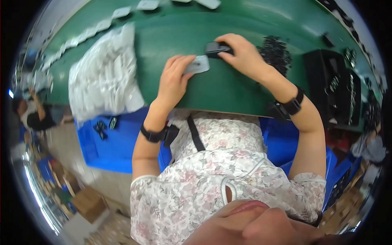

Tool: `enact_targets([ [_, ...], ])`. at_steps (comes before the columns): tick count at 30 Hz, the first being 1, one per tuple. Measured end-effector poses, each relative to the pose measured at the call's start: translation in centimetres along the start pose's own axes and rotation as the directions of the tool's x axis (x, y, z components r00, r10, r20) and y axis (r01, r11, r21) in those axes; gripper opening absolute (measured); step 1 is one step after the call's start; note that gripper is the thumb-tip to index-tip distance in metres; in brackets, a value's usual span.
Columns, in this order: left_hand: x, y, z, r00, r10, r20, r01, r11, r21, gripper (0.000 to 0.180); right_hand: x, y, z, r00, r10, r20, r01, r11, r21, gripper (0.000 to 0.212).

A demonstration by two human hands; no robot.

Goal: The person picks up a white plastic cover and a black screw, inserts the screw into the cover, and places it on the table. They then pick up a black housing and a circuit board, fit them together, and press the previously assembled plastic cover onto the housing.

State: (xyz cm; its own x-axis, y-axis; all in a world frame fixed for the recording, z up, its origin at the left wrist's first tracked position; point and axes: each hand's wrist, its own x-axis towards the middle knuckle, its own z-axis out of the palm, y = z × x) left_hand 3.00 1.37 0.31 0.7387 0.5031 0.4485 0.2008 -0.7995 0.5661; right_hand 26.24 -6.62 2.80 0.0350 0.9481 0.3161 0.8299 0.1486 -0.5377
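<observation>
Between the thumb and fingers of my left hand is a flat, light grey-white rectangular plastic piece with a small dark mark near its middle. My right hand grips a black rounded rectangular piece, its thumb on the near side and its fingers over the far side. The two pieces are close together above the green table, the black one slightly farther away and to the right. A heap of small black parts lies just right of my right hand.
A clear bag of white pieces takes up the table's left side. White pieces line the far edge. At right stands a black open box. Blue bins sit below the near edge. Another person is at far left.
</observation>
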Motion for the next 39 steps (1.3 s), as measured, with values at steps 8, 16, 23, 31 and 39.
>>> enact_targets([
  [8,-1.5,-0.9,0.1,0.978,-0.119,-0.174,0.090,0.982,-0.165,0.054,0.7,-3.1,-0.1,0.993,0.082,0.085,-0.102,0.959,0.265,0.035],
  [16,-1.6,-1.3,-0.4,0.989,-0.095,-0.112,0.080,0.989,-0.125,0.060,1.5,-3.1,-0.7,0.994,0.005,-0.106,-0.011,0.998,-0.063,0.034],
  [23,-1.9,-1.0,-1.1,0.972,-0.182,-0.146,0.128,0.939,-0.318,0.062,1.4,-5.4,0.8,0.981,-0.183,0.064,0.176,0.979,0.102,0.037],
  [31,-3.1,-1.5,-1.3,0.995,-0.058,-0.077,0.051,0.995,-0.084,0.055,2.9,-4.9,1.9,0.937,-0.243,0.253,0.225,0.969,0.099,0.038],
  [39,-3.0,-0.7,-2.0,0.999,-0.048,0.011,0.046,0.984,0.174,0.054,1.5,-5.5,2.4,0.962,-0.217,0.166,0.211,0.976,0.052,0.041],
])
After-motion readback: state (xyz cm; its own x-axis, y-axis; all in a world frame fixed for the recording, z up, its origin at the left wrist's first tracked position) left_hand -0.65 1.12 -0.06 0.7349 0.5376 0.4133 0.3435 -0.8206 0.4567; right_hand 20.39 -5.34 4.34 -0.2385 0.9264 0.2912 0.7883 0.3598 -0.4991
